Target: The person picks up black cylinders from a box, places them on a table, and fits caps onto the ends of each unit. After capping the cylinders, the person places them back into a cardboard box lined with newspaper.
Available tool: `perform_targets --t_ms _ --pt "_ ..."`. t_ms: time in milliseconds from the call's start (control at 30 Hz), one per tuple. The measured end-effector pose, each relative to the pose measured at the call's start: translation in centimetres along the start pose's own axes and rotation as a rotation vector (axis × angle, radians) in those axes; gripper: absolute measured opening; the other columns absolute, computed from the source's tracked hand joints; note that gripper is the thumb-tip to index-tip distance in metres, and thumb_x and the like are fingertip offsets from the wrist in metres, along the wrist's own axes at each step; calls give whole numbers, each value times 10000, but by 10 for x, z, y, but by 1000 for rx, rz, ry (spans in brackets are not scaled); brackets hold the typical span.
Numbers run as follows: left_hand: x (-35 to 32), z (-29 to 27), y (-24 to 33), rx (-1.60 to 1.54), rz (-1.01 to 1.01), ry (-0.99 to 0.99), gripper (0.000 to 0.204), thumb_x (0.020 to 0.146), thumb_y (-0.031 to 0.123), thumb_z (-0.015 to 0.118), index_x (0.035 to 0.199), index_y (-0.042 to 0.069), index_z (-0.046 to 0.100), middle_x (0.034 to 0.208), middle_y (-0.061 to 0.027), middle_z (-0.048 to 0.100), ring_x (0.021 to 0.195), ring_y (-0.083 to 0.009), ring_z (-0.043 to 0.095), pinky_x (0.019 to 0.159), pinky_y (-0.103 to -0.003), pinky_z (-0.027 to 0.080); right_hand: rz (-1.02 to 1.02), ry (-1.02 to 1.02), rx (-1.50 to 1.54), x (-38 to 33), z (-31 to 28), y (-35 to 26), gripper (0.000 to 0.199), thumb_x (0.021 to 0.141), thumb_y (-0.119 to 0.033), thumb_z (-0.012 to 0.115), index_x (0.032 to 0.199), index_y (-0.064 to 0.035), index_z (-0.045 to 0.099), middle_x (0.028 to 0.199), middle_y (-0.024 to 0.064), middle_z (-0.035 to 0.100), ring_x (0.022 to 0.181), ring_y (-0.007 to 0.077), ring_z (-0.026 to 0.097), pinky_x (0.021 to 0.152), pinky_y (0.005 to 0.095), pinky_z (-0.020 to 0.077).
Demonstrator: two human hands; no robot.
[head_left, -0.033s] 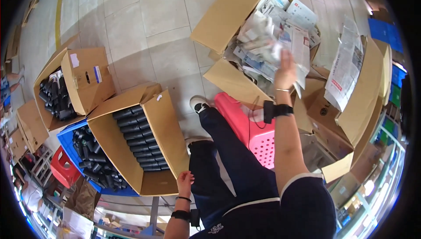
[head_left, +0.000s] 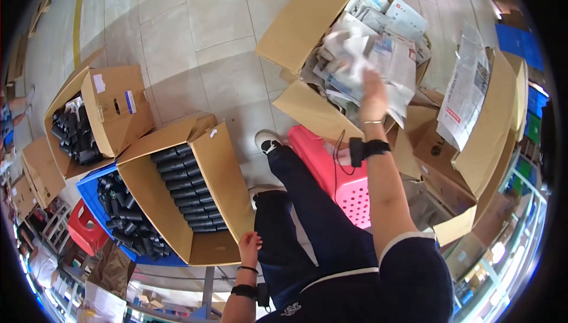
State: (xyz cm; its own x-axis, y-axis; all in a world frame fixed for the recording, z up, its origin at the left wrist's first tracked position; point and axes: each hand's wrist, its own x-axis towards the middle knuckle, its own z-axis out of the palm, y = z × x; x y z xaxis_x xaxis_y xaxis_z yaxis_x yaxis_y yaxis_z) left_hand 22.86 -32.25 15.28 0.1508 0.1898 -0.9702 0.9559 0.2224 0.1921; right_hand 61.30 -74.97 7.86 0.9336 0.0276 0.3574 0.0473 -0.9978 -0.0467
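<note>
Stretched out to the upper right, my right hand (head_left: 372, 97) is closed on a crumpled newspaper sheet (head_left: 353, 55), which is smeared by motion. It hangs over an open cardboard box (head_left: 307, 18) full of loose newspapers (head_left: 397, 62). My left hand (head_left: 249, 247) is low in the middle, with fingers curled in and nothing visible in them. Beside it stands a tilted cardboard box (head_left: 226, 169), with black cylindrical parts (head_left: 186, 188) stacked in rows inside. Bare cardboard shows at that box's near end.
A blue crate (head_left: 89, 185) of jumbled black parts stands left of the stacked box. Further left, another cardboard box (head_left: 121, 107) holds more black parts. A pink stool (head_left: 322, 166) is by my legs. Newspaper (head_left: 464, 95) drapes over an open box (head_left: 494, 127) at right.
My right hand and the newspaper sheet have shifted a little to the left over the box. The left hand has stayed in place.
</note>
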Motion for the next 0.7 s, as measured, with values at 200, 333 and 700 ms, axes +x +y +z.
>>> perform_targets --t_ms 200,333,700 --pt "-6 20 20 -21 5 -22 128 932 147 579 1030 75 617 840 -35 647 717 -108 614 618 -226 487 328 -865 25 -14 34 -13 706 847 -21 433 1483 -289 286 1099 157 659 957 347 653 792 437 532" --pt "-8 16 23 -58 14 -42 121 937 145 576 1027 75 615 844 -34 645 724 -107 612 627 -228 486 338 -207 93 32 1 26 723 743 64 498 1407 -217 443 1262 149 583 966 353 635 761 442 530" --pt "7 9 8 -94 28 -24 136 945 153 575 1043 67 614 869 -38 649 730 -100 606 629 -221 482 16 -923 13 -33 91 2 706 761 -161 663 1416 -283 428 1212 181 566 1148 365 517 971 454 431"
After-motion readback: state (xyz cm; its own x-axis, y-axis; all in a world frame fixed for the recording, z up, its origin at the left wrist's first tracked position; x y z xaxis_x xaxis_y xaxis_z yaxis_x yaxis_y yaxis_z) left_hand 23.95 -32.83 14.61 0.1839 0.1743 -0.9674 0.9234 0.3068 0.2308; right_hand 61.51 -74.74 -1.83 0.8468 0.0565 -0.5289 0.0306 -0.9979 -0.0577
